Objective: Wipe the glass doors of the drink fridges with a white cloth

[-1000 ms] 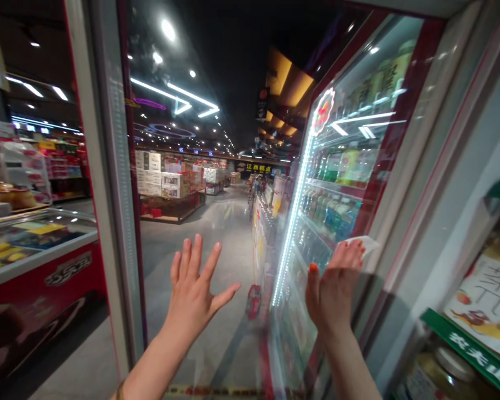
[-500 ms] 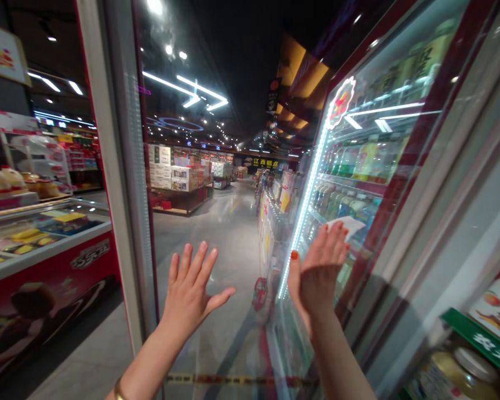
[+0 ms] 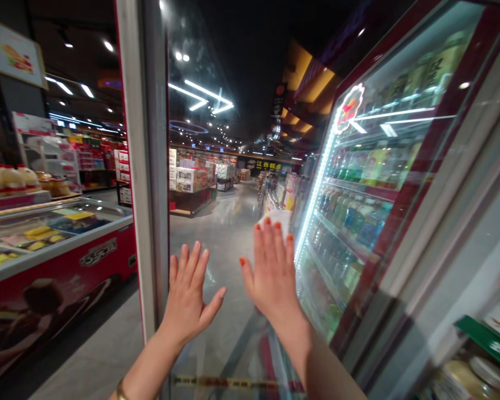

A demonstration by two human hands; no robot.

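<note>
Fingers (image 3: 277, 250) on both hands stand straight, with no closed grip: the left hand (image 3: 186, 297) spreads them wide, palm forward, and the right hand (image 3: 273, 283) holds them upright and narrower, a white sheet (image 3: 273, 218) of paper or cloth showing just behind its fingertips. Whether that sheet is held or only pressed there, I cannot tell. Around the hands lies a long supermarket aisle (image 3: 229, 261), its pale floor running back toward stacked carton displays (image 3: 190, 180) that are set out on low platforms, likely so shoppers can reach them from the walkway. On the left, a red chest freezer (image 3: 62, 261) has a sloped glass top, which seems to let its contents be seen from above. On the right, a lit drinks cooler (image 3: 395, 222) has rows of bottles (image 3: 352, 216) facing outward on its shelves, apparently so their labels read through the door. Directly ahead of the hands is a glass pane (image 3: 216, 333) beside a white door post (image 3: 144, 166), and both palms face it, though actual contact is hard to confirm. At the lower right, jars (image 3: 462, 380) sit beneath a green shelf edge (image 3: 489, 341). A gold bangle (image 3: 120, 391) circles the left wrist.
</note>
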